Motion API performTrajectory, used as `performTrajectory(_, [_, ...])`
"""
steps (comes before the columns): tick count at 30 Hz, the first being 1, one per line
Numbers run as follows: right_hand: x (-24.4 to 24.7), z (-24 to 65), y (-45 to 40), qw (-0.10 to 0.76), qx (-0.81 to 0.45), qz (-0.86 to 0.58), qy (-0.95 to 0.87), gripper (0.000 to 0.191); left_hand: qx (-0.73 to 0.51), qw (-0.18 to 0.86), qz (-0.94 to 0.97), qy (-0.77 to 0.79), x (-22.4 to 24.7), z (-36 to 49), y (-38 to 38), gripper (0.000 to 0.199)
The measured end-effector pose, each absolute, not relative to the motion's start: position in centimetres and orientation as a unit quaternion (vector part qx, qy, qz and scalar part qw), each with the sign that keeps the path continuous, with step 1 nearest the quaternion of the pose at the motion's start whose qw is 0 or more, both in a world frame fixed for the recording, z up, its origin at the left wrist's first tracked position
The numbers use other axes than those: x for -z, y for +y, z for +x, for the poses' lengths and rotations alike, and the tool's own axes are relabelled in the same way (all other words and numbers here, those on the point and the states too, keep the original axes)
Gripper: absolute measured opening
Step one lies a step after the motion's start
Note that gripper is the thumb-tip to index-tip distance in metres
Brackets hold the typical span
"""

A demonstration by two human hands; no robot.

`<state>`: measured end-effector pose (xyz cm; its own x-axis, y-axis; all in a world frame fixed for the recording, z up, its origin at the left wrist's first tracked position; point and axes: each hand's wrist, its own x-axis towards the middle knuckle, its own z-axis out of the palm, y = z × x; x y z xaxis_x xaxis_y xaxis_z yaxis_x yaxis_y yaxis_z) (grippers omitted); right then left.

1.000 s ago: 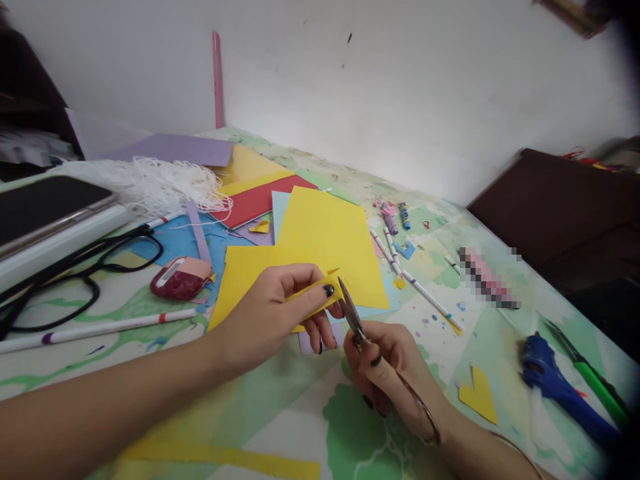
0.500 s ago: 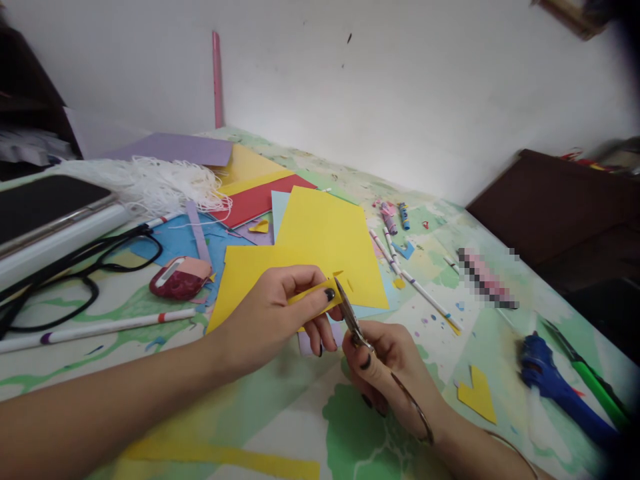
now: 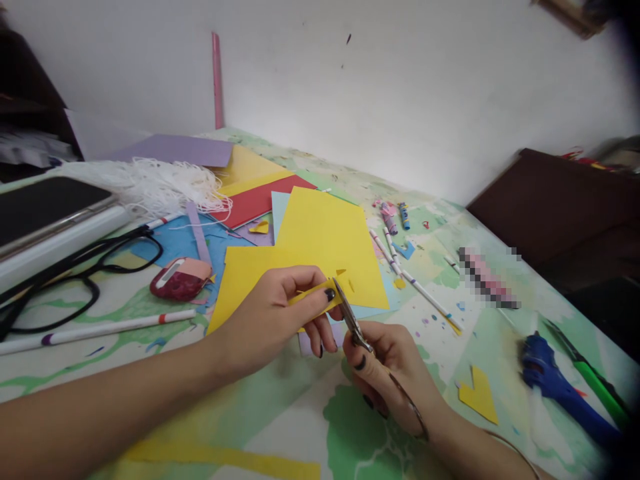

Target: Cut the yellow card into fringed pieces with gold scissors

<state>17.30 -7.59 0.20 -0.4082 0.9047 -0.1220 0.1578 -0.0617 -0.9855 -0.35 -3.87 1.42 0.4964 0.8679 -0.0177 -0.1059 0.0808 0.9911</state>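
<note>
Between the thumb and fingers of my left hand (image 3: 295, 303) is a narrow folded yellow paper strip (image 3: 311, 291). My right hand (image 3: 383, 367) is closed round the handles of small metal scissors (image 3: 351, 320). The scissors' blades point up and left, at the right end of the strip, and look nearly closed. Small yellow snippets (image 3: 351, 287) show just past the blade tips, over a large yellow sheet (image 3: 327, 233). Another yellow sheet (image 3: 245, 270) lies partly behind my left hand.
At left are black glasses (image 3: 95, 267), a maroon case (image 3: 181, 279) and white string (image 3: 170, 187). Rolled white sticks (image 3: 423, 290), a blue glue gun (image 3: 555, 380) and green-handled scissors (image 3: 595, 387) lie at right. A yellow strip (image 3: 225, 457) lies at the near edge.
The scissors' blades have closed slightly and my right thumb has shifted a little left. The small snippets near the tips have moved slightly. My left hand stays in place.
</note>
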Motion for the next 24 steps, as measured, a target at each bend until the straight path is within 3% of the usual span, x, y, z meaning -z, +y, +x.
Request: performTrajectory(24, [0.07,17.47,-7.64,0.323,-0.575,-0.455,-0.599,0.037,-0.376,0.657,0.566,0.327,-1.18,-0.32,-3.83,0.021])
